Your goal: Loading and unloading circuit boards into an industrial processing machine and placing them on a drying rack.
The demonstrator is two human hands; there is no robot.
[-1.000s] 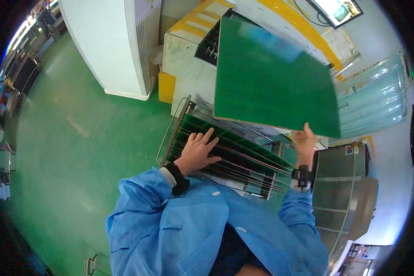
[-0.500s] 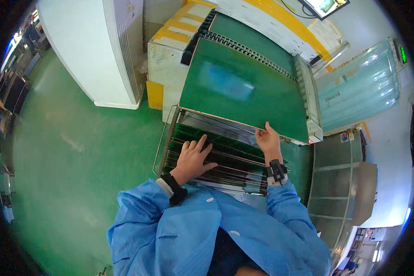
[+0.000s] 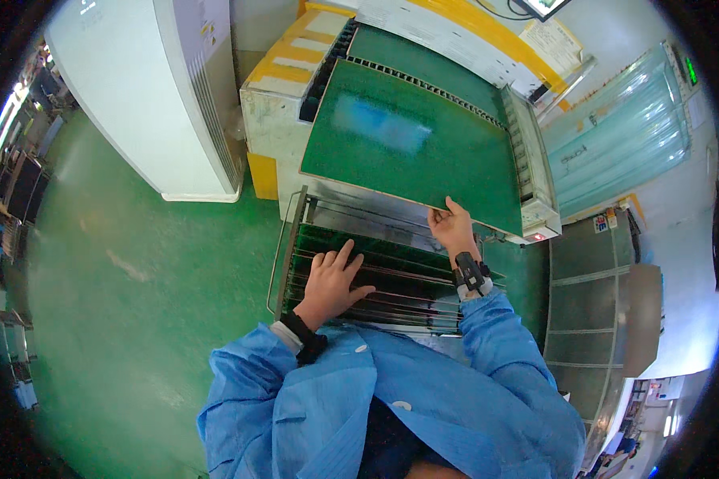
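Observation:
A large flat green panel (image 3: 407, 144) lies on a roller conveyor, its near edge overhanging toward me. At that edge my right hand (image 3: 453, 227) is closed on the rim, thumb on top and fingers below. Below it stands a metal rack (image 3: 293, 239) with several thin dark-green panels (image 3: 375, 271) upright in rows. My left hand (image 3: 332, 281) rests over the tops of these panels, fingers spread, holding nothing. Beyond the large panel lies a second green panel (image 3: 423, 72), with a strip of black rollers (image 3: 423, 84) showing between the two.
To the left a tall white cabinet (image 3: 128, 96) stands on the green floor (image 3: 128, 319). The conveyor's pale side rail (image 3: 527, 152) bounds the panel on the right. Farther right are a translucent plastic sheet (image 3: 615, 128) and a grey panelled unit (image 3: 587, 295).
The large green panel has slid farther away along the conveyor, and the roller strip beyond it looks narrower. My right hand has moved forward with its edge. My left hand stays over the rack.

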